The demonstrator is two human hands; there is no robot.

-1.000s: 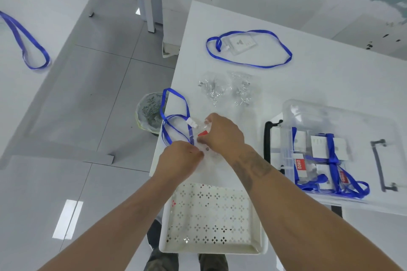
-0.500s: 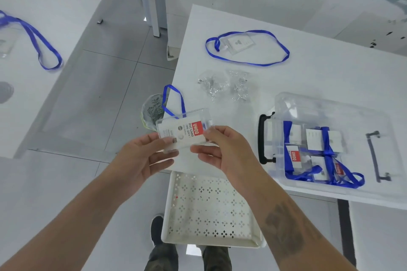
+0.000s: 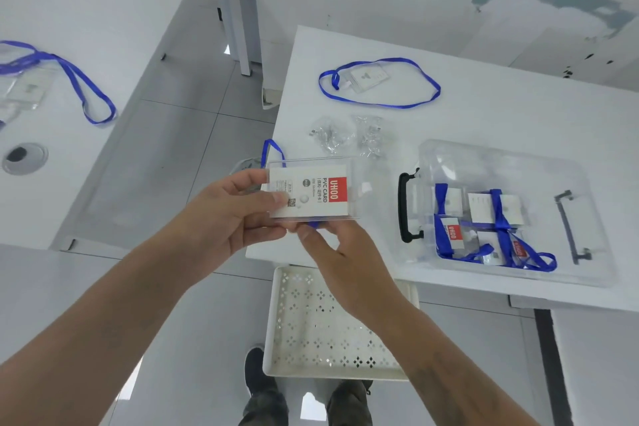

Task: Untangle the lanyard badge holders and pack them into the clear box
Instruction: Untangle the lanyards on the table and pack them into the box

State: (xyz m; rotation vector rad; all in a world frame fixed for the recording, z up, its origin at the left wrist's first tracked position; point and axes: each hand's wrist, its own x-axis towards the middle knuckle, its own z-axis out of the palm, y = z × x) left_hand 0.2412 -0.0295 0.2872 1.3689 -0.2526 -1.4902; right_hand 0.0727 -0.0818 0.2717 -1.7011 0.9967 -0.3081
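Observation:
I hold a clear badge holder (image 3: 311, 192) with a white and red card inside, raised above the white table's near-left corner. My left hand (image 3: 228, 214) grips its left end, thumb on the front. My right hand (image 3: 340, 256) pinches its lower edge from below. Its blue lanyard (image 3: 271, 149) loops up behind it. The clear box (image 3: 501, 162) with a black handle stands at the right and holds several badge holders wrapped in blue lanyards. Another blue lanyard badge holder (image 3: 368, 78) lies spread out at the table's far side.
Two crumpled clear plastic bags (image 3: 349, 137) lie between the far lanyard and my hands. A white perforated tray (image 3: 276, 332) sits below the table's front edge. On a second table at the left lie more blue lanyard holders (image 3: 81, 83). The floor gap lies between tables.
Both hands lifted the badge holder off the table and brought it closer to me, turning its card face up. The view shifted right and nearer.

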